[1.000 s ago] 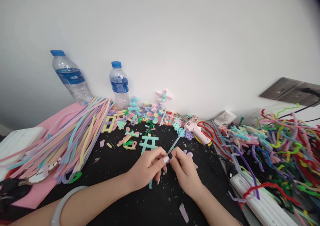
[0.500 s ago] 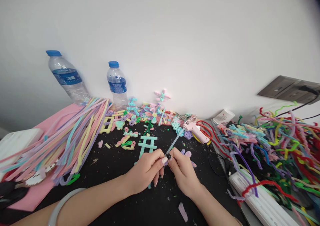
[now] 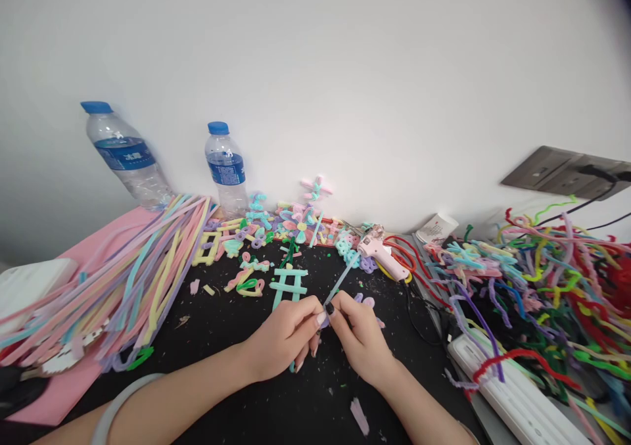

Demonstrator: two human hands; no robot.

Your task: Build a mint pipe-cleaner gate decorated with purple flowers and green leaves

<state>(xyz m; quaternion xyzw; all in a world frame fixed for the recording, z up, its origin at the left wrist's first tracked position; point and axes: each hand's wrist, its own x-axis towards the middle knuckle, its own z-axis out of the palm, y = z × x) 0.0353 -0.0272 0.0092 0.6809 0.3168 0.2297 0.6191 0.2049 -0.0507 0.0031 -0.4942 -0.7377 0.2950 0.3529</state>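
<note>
My left hand (image 3: 290, 333) and my right hand (image 3: 362, 336) meet over the black table, fingertips pinched together. From between them a thin pale blue strip (image 3: 340, 279), seemingly a pipe cleaner, slants up to the right toward a pink glue gun (image 3: 382, 254). Its lower end is hidden by my fingers. A bit of purple shows under my fingertips, its shape unclear. Just beyond my left hand lies a mint-green lattice of pipe-cleaner pieces (image 3: 289, 286), partly covered by the hand. Purple petal-like pieces (image 3: 369, 304) lie behind my right hand.
Long pastel pipe cleaners (image 3: 142, 261) are heaped at left beside two bottles (image 3: 225, 169). Small finished shapes (image 3: 296, 221) line the wall. At right are a tangle of coloured pipe cleaners (image 3: 542, 287), a white power strip (image 3: 513, 386), cables and a paper cup (image 3: 437, 227).
The view has shifted slightly, so the scene sits a little further left. Both hands keep nearly the same pinched pose around the strip.
</note>
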